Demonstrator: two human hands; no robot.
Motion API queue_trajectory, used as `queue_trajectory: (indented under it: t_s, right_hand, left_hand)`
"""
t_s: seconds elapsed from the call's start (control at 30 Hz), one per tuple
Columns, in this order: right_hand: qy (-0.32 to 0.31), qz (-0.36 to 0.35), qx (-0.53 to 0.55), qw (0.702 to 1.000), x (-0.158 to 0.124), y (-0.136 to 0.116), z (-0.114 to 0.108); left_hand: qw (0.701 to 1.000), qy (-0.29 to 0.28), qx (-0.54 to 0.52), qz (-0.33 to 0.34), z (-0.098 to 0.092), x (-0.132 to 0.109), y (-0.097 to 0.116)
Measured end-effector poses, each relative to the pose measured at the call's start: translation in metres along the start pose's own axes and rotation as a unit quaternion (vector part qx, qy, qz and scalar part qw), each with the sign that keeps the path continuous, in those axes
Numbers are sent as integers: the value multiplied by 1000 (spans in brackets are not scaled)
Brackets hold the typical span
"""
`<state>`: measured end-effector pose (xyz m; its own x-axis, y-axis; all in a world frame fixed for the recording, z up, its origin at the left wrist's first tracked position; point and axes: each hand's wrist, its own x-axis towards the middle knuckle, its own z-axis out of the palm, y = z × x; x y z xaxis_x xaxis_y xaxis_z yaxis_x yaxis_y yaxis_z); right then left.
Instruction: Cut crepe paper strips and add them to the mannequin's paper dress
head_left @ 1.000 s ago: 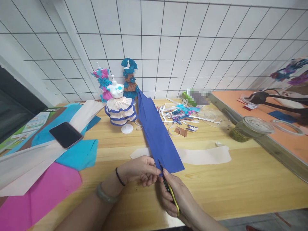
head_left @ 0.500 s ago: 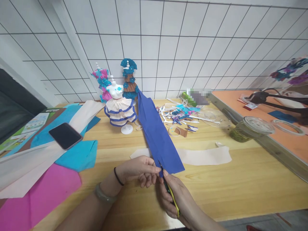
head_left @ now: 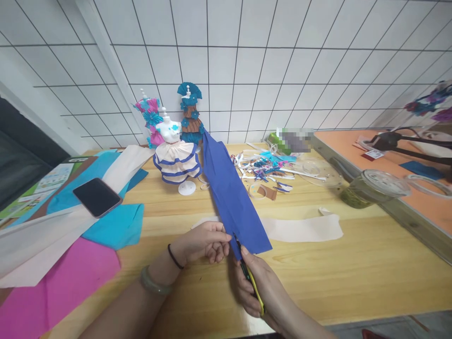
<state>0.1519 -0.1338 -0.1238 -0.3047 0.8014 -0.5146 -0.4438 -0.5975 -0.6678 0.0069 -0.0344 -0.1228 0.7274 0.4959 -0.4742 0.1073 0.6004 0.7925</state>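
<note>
A long blue sheet of crepe paper slants across the table towards me. My left hand pinches its near left edge between thumb and fingers. In my right hand is a pair of scissors with yellow-and-black handles, its blades in the paper near the left edge, where a narrow strip is partly cut. Beneath the blue paper lies a cream paper strip. Just beyond my left hand stands a small white dress form in a cream skirt with blue bands.
Two more dressed forms, one pink and blue, one teal and brown, stand against the tiled wall. Coloured paper scraps lie behind the blue sheet. A phone rests on folded papers at left; a lidded jar stands at right.
My left hand has slid slightly up along the paper's edge, and the cut-off strip shows more clearly beside the blades. The scissors have barely moved.
</note>
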Motion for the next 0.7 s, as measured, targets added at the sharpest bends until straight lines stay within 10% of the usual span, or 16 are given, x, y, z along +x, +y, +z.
queue_trajectory:
  t_s: [0.53, 0.7]
  right_hand:
    - [8, 54, 3, 999, -7, -4, 1]
    - [0, 82, -193, 978, -39, -10, -23]
  left_hand:
    - [998, 16, -33, 59, 2, -3, 3]
    - [997, 22, -43, 65, -1, -1, 1]
